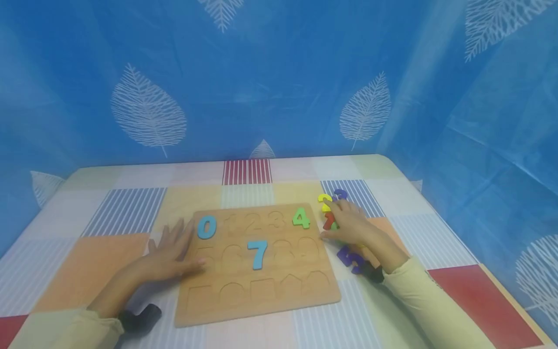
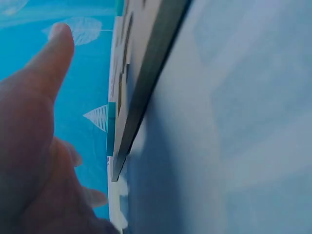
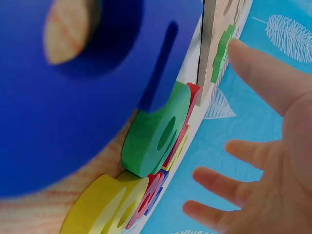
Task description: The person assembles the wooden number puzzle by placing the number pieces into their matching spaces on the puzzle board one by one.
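A wooden number puzzle board lies on the table with a blue 0, a blue 7 and a green 4 on it. My left hand is at the board's left edge, fingers spread and thumb over its surface. On the board's right side, my right hand is stretched over a cluster of loose number pieces, its fingers extended and holding nothing. Beside its fingertips are a yellow piece and a red piece. The right wrist view shows a green piece near a large blue one.
Purple pieces lie beneath the right wrist, and another purple piece sits at the cluster's far end. A patchwork cloth covers the table. Behind it hangs a blue curtain with white leaves.
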A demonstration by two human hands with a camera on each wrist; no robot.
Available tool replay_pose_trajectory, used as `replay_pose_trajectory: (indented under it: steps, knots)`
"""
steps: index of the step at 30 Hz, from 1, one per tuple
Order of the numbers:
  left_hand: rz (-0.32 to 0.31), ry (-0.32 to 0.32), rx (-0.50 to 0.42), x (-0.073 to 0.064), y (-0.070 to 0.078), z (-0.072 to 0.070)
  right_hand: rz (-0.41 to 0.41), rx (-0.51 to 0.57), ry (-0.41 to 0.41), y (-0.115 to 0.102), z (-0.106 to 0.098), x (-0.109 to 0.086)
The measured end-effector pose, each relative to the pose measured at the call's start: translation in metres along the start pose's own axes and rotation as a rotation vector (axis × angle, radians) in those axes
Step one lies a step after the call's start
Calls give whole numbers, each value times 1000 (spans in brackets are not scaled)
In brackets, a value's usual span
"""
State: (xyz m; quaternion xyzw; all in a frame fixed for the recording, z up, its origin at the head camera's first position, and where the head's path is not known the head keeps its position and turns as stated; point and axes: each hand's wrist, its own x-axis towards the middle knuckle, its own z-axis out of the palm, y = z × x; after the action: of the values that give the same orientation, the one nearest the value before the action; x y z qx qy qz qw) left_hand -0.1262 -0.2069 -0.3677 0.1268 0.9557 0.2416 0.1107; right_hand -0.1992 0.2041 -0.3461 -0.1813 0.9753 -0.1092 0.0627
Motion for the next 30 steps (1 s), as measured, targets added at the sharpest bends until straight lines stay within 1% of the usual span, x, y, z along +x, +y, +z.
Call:
replay_pose_trajectory:
  steps: [3,8,14,20,23,27,30]
  knots:
    - [7,-22,-74,-4,-5,1,10,-20,-40,0,-2,2]
    - [30,6,-112,-6,-11,3,63,-64,-86,0,-5,6]
    - [40,11,-123,-2,-13,6,133,-95,-105,1,-7,12]
    - [48,4,-104,2,-10,5,155,-135,-87,3,-6,15]
    - [39,-6,-95,3,-11,5,167,-113,-82,4,-5,16]
    - [43,-10,-88,2,-14,6,167,-61,-85,5,-4,15]
    - [44,-7,-91,-1,-15,6,135,-33,-76,5,-2,15]
